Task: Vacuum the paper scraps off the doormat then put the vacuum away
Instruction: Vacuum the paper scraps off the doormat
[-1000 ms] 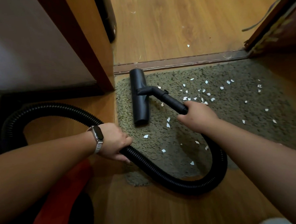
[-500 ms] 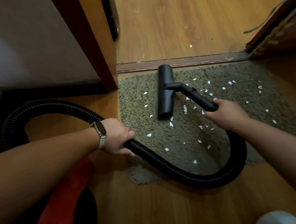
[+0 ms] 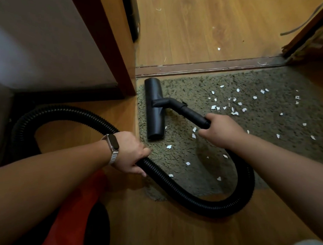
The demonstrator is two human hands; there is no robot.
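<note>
A grey-green shaggy doormat (image 3: 257,125) lies on the wooden floor below a door threshold. Several white paper scraps (image 3: 234,106) are strewn over its middle and right part. The black vacuum floor head (image 3: 154,109) lies flat on the mat's left edge. My right hand (image 3: 220,130) grips the black wand just behind the head. My left hand (image 3: 131,154), with a watch on its wrist, grips the black ribbed hose (image 3: 191,198), which loops over the mat's near edge. The red and black vacuum body (image 3: 77,214) shows at the bottom left, mostly hidden by my left arm.
A brown door frame (image 3: 105,43) and a pale wall stand at the left. The threshold strip (image 3: 214,66) crosses behind the mat, and beyond it one paper scrap (image 3: 218,49) lies on the wooden floor. Another door edge stands at the top right.
The floor head swept right half a second ago and has come back to the mat's left edge. My right hand moved left with it. Fewer scraps lie on the left part.
</note>
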